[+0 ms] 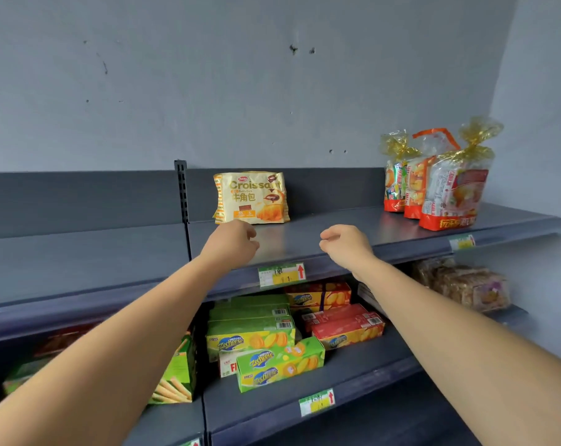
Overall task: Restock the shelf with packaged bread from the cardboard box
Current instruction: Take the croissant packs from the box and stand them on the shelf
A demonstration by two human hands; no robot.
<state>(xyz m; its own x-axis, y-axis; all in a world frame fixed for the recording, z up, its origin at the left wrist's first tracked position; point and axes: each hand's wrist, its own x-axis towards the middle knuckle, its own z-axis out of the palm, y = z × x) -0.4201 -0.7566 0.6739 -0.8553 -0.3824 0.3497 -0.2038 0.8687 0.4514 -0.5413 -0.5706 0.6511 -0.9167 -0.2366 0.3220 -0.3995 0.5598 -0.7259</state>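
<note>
Hands come first, the left hand (pixel 232 241) and right hand (pixel 345 244) both loosely curled and holding nothing above the front edge of the top shelf (pixel 337 233), while 1 croissant bag (pixel 252 197) stands against its back wall, so I judge placing done and another bag due from the box, unseen.

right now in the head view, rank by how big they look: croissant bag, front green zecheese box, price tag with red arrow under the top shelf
1. front green Zecheese box, though it sits nearer the camera
2. croissant bag, close in apparent size, so 1 and 2 are unsure
3. price tag, clearly smallest
</note>
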